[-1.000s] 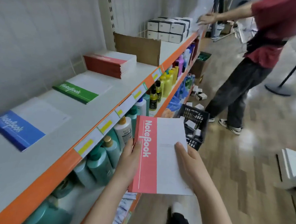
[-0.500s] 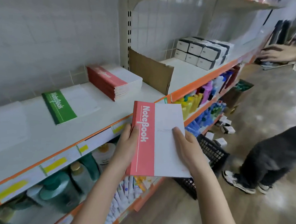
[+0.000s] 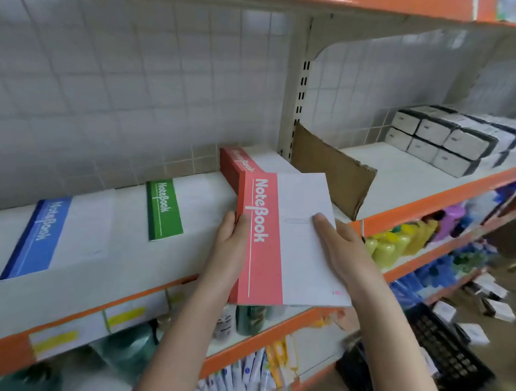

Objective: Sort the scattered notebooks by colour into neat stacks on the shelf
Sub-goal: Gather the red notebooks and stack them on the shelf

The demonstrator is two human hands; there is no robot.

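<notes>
Head view: left hand [image 3: 230,238] and right hand [image 3: 338,244] grip a thin red-and-white paper notebook [image 3: 281,238] over the shelf's front edge [image 3: 430,201]; light, bendy, best held at both long edges.

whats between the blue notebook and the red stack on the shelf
In the head view, one green-banded notebook lies flat between the blue-banded notebook and red-banded notebook stack.
</notes>
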